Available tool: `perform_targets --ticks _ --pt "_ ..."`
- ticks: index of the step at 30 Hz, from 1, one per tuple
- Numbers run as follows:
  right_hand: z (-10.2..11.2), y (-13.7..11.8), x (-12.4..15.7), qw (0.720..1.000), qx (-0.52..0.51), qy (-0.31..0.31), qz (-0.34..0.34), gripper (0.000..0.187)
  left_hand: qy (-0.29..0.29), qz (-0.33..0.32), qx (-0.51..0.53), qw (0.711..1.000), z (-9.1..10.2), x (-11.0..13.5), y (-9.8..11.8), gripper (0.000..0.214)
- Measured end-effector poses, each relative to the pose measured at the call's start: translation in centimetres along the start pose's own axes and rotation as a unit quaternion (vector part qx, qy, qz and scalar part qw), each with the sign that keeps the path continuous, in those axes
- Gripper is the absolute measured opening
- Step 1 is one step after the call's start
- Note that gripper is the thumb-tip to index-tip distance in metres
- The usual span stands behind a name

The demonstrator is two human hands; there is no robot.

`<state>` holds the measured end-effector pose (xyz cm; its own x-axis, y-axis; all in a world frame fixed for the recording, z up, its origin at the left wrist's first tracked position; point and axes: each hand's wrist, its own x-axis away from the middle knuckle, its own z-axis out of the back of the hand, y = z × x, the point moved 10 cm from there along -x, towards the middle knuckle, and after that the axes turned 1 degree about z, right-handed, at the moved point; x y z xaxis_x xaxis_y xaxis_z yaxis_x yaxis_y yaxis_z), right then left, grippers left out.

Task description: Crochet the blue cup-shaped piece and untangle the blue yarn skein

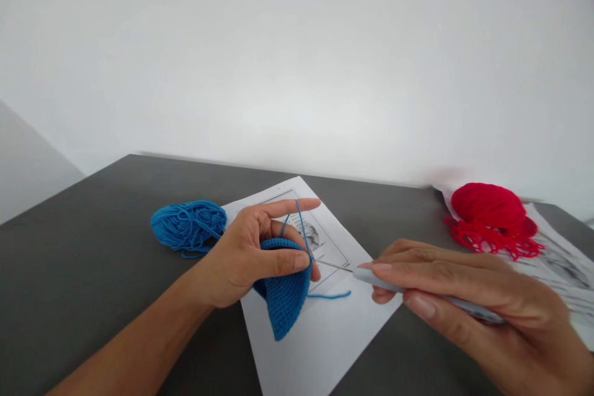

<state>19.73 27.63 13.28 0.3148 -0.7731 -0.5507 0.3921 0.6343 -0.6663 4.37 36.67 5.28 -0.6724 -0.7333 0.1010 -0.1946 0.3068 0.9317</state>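
My left hand (253, 247) pinches a blue crocheted piece (288, 300) between thumb and fingers, with the index finger stretched out to the right. A strand of blue yarn (302, 226) runs over that index finger down to the edge of the piece. In my right hand (468, 297) is a crochet hook (378, 278) with a thick grey handle, its thin metal shaft pointing left. The shaft's tip meets the piece's edge beside my left thumb; whether it sits inside a loop is too small to tell. A loose blue yarn tail (331, 295) hangs to the right of the piece.
A blue yarn ball (188, 226) lies left of my hands. Below the work is a printed sheet (297, 371) on the dark grey table (93, 272). At the right, a red yarn ball (487, 207) rests on more printed paper (563, 260). A white wall (297, 62) stands behind.
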Motion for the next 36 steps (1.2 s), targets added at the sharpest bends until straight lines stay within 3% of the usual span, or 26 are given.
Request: perform_targets --ticks 4,8,12,15,19,23,29,36 --pt "-0.4 3.2 1.2 0.978 -0.164 0.059 -0.112 0.021 0.001 -0.013 0.018 1.0 -0.2 0.0 0.1 0.071" --pt "-1.9 6.3 2.3 0.91 -0.333 0.128 -0.209 0.017 0.035 -0.03 0.031 0.998 0.0 -0.3 0.0 0.077" --pt "-3.4 7.5 2.2 0.851 -0.418 0.204 -0.243 0.016 0.111 -0.055 0.035 0.992 0.7 -0.2 -0.7 0.083" --pt "-4.7 7.8 2.2 0.827 -0.438 0.236 -0.262 0.017 0.156 -0.063 0.019 0.986 0.7 0.1 -1.4 0.079" --pt "-6.6 7.6 2.4 0.817 -0.456 0.227 -0.269 0.016 0.192 -0.046 -0.008 0.98 0.3 0.5 -2.1 0.07" --pt "-6.7 7.9 2.8 0.815 -0.443 0.247 -0.281 0.014 0.214 -0.031 -0.035 0.976 0.1 0.7 -2.5 0.067" --pt "-6.1 8.3 2.9 0.809 -0.429 0.272 -0.297 0.015 0.154 -0.015 -0.005 0.988 -1.0 0.4 -3.2 0.067" --pt "-5.7 8.5 3.5 0.8 -0.425 0.284 -0.313 0.02 0.143 0.007 -0.014 0.99 -1.1 0.2 -3.8 0.071"
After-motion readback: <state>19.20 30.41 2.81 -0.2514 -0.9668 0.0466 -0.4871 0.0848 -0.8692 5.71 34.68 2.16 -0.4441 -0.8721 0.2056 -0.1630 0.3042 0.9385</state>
